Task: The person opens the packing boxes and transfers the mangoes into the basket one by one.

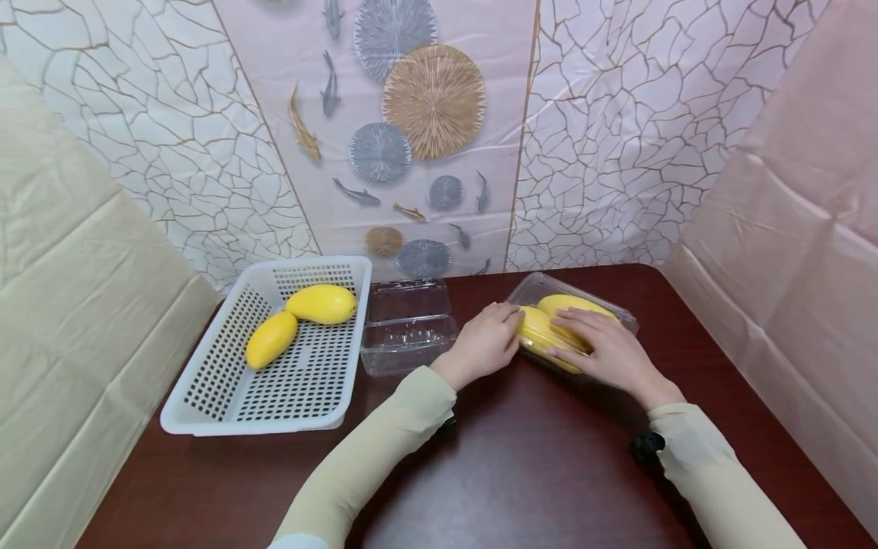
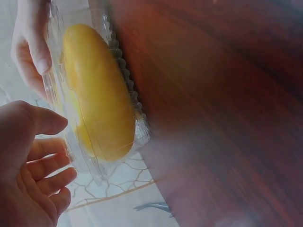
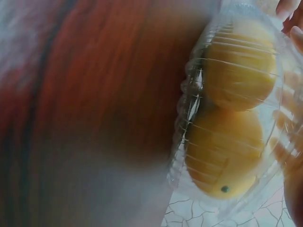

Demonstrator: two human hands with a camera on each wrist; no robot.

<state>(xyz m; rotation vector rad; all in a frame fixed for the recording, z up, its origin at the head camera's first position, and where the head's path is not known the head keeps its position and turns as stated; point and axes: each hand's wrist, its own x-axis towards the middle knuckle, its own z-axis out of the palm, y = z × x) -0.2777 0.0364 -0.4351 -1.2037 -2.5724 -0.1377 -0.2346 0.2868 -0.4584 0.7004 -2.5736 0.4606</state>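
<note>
A clear plastic clamshell box (image 1: 626, 314) lies on the right of the table with two yellow mangoes (image 1: 579, 303) inside. At its left end, my left hand (image 1: 483, 341) touches the rim with loosely bent fingers, thumb apart from the fingers in the left wrist view. Over its right part, my right hand (image 1: 610, 351) rests with fingers spread. In the right wrist view, ridged clear plastic covers the mangoes (image 3: 225, 151), and fingers show through the plastic. Whether the lid is fully fastened cannot be made out.
A white perforated basket (image 1: 180, 408) with two more mangoes (image 1: 321, 304) stands at the left. Beside it sits another clear clamshell box (image 1: 408, 335), its lid raised. A patterned backdrop (image 1: 425, 213) closes off the table's (image 1: 507, 473) rear, with fabric walls at both sides.
</note>
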